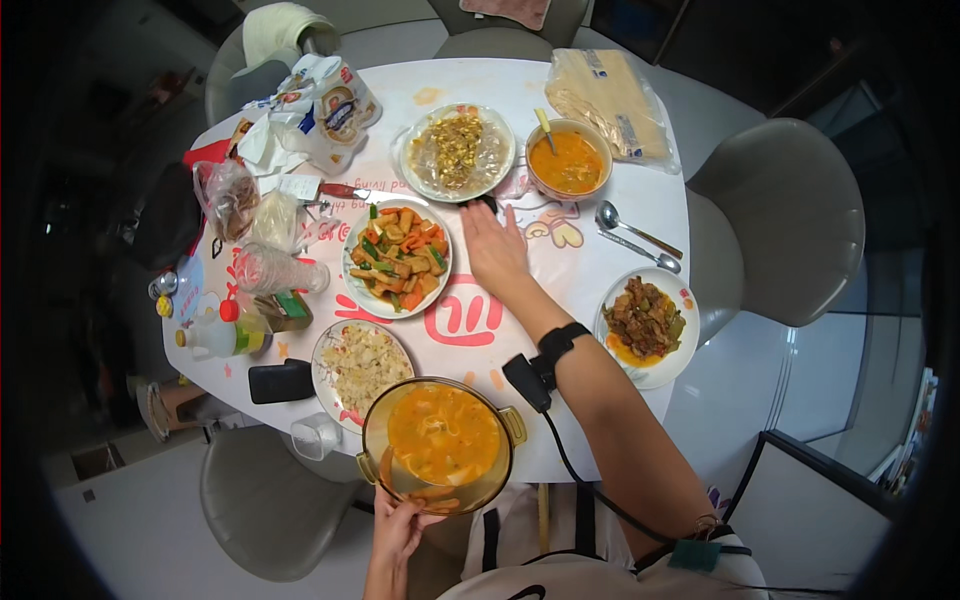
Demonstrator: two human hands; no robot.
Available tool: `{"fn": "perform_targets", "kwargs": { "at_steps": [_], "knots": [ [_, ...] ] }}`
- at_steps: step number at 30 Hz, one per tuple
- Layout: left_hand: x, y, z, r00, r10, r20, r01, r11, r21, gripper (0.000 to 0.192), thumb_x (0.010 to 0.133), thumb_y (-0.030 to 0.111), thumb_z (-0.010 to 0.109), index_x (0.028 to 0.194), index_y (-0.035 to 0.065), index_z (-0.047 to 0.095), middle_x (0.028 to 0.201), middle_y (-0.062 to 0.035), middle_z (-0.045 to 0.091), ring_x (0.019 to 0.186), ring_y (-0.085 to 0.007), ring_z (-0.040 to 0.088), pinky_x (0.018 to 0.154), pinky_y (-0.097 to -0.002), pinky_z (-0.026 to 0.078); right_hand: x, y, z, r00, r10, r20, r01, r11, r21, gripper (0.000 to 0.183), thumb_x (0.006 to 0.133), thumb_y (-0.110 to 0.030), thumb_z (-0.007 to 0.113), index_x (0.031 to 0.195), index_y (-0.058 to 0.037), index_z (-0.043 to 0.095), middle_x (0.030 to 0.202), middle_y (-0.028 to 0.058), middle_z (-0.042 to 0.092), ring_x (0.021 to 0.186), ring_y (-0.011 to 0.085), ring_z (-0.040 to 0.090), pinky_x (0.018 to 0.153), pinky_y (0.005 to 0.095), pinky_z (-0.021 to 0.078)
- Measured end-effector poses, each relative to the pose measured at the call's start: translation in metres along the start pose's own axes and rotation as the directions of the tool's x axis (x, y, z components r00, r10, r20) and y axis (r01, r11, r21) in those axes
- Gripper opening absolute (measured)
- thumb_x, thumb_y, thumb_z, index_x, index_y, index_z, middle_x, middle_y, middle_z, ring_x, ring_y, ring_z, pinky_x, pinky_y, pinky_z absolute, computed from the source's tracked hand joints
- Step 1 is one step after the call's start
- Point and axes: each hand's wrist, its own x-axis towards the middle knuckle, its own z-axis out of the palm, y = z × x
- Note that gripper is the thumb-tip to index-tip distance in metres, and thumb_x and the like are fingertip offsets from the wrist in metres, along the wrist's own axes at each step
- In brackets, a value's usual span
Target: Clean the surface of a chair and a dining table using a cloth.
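Observation:
My left hand [399, 525] grips the near edge of an amber glass pot [491, 480] of orange soup. The pot sits at the table's near edge, its lower part reaching past it. My right hand [495, 251] stretches flat over the table with fingers extended. Its fingertips touch a dark object [487, 202], mostly hidden, beside a plate [406, 154] of crumbly yellow food. Left of this hand is a plate [348, 262] of stir-fried vegetables and browned pieces. A bowl [555, 193] of orange soup, with a yellow-handled utensil [545, 124] in it, stands beyond to the right.
A plate of fried rice [319, 364] is left of the pot, near a black phone [279, 382] and a clear cup [316, 436]. A red-handled knife [345, 190] lies behind. Spoons [634, 232] and a meat dish's plate [690, 349] are right. A cable [574, 465] hangs from my right wrist device.

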Motion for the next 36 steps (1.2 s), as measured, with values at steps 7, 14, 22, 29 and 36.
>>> {"fn": "perform_targets", "kwargs": {
  "at_steps": [7,14,22,29,36],
  "knots": [
    [0.017,0.011,0.013,0.999,-0.013,0.048,0.011,0.999,0.048,0.070,0.074,-0.014,0.038,0.138,0.0040,0.017,0.123,-0.0265,0.048,0.093,-0.0429,0.063,0.064,-0.0421,0.062,-0.069,0.035,-0.009,0.956,0.288,-0.052,-0.292,0.952,-0.096,0.050,0.089,-0.011,0.038,0.137,0.0047,0.035,0.146,0.0186,0.031,0.136,0.0278,0.030,0.112,0.0441,0.0193],
    [0.048,0.024,0.035,0.996,0.017,0.086,-0.026,0.994,0.106,0.071,0.073,-0.011,0.042,0.139,0.0069,0.021,0.124,-0.0218,0.049,0.093,-0.0373,0.064,0.061,-0.0407,0.062,-0.147,0.017,-0.017,0.961,0.263,-0.087,-0.268,0.962,-0.059,0.052,0.084,-0.009,0.046,0.133,0.0083,0.038,0.141,0.0256,0.035,0.130,0.0362,0.037,0.107,0.0484,0.0276],
    [0.099,0.020,0.076,0.990,0.050,0.134,-0.068,0.988,0.136,0.068,0.075,-0.010,0.041,0.138,0.0087,0.023,0.127,-0.0208,0.046,0.094,-0.0372,0.064,0.059,-0.0372,0.062,-0.218,-0.034,-0.027,0.890,0.417,0.185,-0.427,0.619,0.659,0.039,0.077,0.003,0.049,0.116,0.0098,0.052,0.129,0.0268,0.047,0.118,0.0405,0.048,0.105,0.0453,0.0348],
    [0.141,0.024,0.127,0.974,0.073,0.217,-0.107,0.982,0.152,0.059,0.081,-0.008,0.043,0.135,0.0042,0.021,0.123,-0.0221,0.046,0.091,-0.0335,0.065,0.063,-0.0358,0.062,-0.214,0.010,-0.046,0.967,0.228,-0.113,-0.184,0.933,0.310,0.041,0.079,0.002,0.047,0.118,0.0110,0.050,0.132,0.0266,0.045,0.125,0.0358,0.045,0.104,0.0431,0.0362],
    [0.171,0.012,0.144,0.971,0.069,0.230,-0.109,0.980,0.166,0.054,0.083,-0.006,0.044,0.132,0.0027,0.023,0.118,-0.0224,0.051,0.084,-0.0330,0.066,0.063,-0.0334,0.062,-0.249,-0.007,-0.036,0.995,0.065,-0.071,-0.053,0.985,0.163,0.047,0.080,-0.003,0.049,0.124,0.0118,0.045,0.131,0.0273,0.046,0.123,0.0361,0.046,0.103,0.0465,0.0365]
  ]
}}
